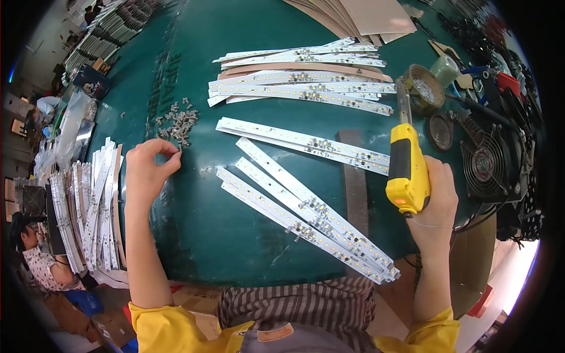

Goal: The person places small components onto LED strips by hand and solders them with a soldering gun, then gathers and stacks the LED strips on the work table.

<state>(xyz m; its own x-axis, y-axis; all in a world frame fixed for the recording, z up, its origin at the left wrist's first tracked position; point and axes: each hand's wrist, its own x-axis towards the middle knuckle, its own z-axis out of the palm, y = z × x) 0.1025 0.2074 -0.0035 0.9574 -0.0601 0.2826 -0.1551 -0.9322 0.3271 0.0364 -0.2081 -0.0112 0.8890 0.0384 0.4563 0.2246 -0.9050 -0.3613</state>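
My right hand [438,191] is wrapped round a yellow-and-black soldering gun [408,170]. Its metal front end points away from me, beside a round tin [425,88] of pale material. My left hand [150,167] has thumb and forefinger pinched together at the near edge of a pile of small metal parts [178,123]; whatever lies between the fingertips is too small to make out. Between my hands, white LED strip boards [306,215] fan out towards me. A further pair of LED boards [294,141] lies just beyond, across a dark flat bar [355,194].
A stack of LED boards [300,88] with brown strips lies farther back. More boards [97,206] stand at the left edge. Cardboard sheets [376,17] are at the far side. On the right are a small dish [439,130], a fan [485,165] and cables. Another person [44,259] sits lower left.
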